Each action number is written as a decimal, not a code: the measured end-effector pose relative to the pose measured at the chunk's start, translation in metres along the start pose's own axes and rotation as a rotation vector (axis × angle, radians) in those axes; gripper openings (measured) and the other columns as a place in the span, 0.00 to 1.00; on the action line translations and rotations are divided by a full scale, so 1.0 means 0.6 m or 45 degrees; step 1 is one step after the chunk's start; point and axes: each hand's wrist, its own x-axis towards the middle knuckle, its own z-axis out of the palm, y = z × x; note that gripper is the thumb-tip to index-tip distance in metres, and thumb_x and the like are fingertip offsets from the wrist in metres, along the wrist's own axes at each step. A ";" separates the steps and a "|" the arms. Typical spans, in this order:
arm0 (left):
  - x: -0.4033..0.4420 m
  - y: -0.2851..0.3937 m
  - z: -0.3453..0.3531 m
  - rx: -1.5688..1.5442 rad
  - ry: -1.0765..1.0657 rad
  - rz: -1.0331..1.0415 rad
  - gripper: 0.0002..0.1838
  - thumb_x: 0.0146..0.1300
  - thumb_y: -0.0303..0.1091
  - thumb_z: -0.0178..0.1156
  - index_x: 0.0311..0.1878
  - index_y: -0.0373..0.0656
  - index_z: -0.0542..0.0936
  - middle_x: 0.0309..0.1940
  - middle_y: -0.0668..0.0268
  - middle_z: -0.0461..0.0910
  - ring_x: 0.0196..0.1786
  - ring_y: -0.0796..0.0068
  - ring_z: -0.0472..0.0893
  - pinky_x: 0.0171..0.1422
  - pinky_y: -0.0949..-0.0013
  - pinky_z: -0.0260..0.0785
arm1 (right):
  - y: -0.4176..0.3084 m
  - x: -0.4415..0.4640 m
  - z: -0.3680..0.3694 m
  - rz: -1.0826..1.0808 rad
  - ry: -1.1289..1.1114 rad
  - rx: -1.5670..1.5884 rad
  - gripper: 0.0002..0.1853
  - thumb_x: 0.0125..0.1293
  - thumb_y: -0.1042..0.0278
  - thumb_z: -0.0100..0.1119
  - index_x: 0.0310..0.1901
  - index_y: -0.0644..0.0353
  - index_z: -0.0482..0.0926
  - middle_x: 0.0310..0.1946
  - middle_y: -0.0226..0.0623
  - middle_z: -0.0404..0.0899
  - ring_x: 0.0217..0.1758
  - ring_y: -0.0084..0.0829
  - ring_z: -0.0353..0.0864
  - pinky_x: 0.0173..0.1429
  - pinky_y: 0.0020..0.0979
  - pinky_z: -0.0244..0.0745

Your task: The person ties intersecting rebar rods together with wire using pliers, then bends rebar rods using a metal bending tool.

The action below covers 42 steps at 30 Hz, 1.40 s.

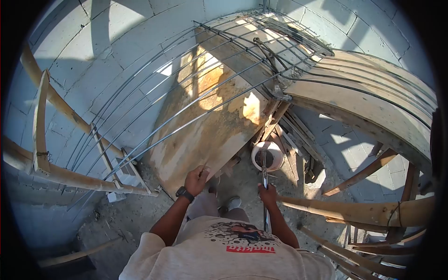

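My right hand [268, 195] is wrapped round a long shiny metal bar [265, 177]. Its upper end reaches over a pale bucket [280, 158] with dark contents, and its lower end runs down beside my shirt. My left hand [196, 180], with a dark watch on the wrist, is closed beside the lower edge of a stained plywood board [186, 140]. What its fingers hold, if anything, is too small to make out. The board slopes upward, with long steel rebars [186, 103] crossing above it.
Bamboo poles [74, 176] stand to the left, and another bamboo pole [354, 210] juts in from the right. A curved wooden form [364, 109] carries more rebar at upper right. Scrap wood [298, 135] leans behind the bucket. Block walls [116, 51] rise behind.
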 end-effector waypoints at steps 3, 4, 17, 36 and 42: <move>-0.018 0.069 -0.057 0.016 0.158 0.083 0.11 0.68 0.33 0.68 0.49 0.38 0.88 0.24 0.59 0.82 0.25 0.71 0.81 0.35 0.67 0.72 | -0.018 -0.012 0.011 -0.048 -0.058 -0.062 0.21 0.69 0.53 0.72 0.29 0.61 0.77 0.18 0.32 0.75 0.19 0.27 0.74 0.28 0.36 0.70; -0.012 0.095 -0.074 0.070 0.205 0.127 0.11 0.68 0.33 0.69 0.49 0.38 0.88 0.26 0.58 0.83 0.27 0.69 0.82 0.36 0.66 0.72 | -0.049 -0.019 0.008 -0.108 -0.018 -0.116 0.20 0.68 0.54 0.72 0.30 0.62 0.78 0.18 0.32 0.75 0.21 0.27 0.74 0.29 0.36 0.70; 0.200 0.267 -0.258 0.615 0.423 0.494 0.10 0.76 0.35 0.60 0.48 0.40 0.85 0.43 0.55 0.85 0.45 0.46 0.85 0.48 0.51 0.77 | -0.376 0.129 -0.055 -0.637 0.192 0.290 0.18 0.71 0.53 0.73 0.41 0.62 0.82 0.27 0.34 0.74 0.31 0.27 0.71 0.38 0.34 0.69; 0.412 0.181 -0.245 -0.180 -0.558 -0.081 0.19 0.80 0.47 0.61 0.38 0.41 0.84 0.20 0.79 0.68 0.24 0.88 0.65 0.29 0.74 0.58 | -0.550 0.267 -0.008 -0.121 0.814 0.689 0.19 0.73 0.50 0.70 0.35 0.59 0.80 0.19 0.24 0.72 0.19 0.18 0.69 0.26 0.28 0.65; 0.415 0.185 -0.249 -0.180 -0.558 -0.090 0.20 0.80 0.47 0.62 0.37 0.40 0.84 0.19 0.78 0.68 0.24 0.89 0.64 0.28 0.74 0.56 | -0.529 0.341 0.018 -0.127 0.947 0.768 0.17 0.73 0.53 0.72 0.34 0.57 0.80 0.19 0.23 0.72 0.18 0.17 0.69 0.23 0.26 0.65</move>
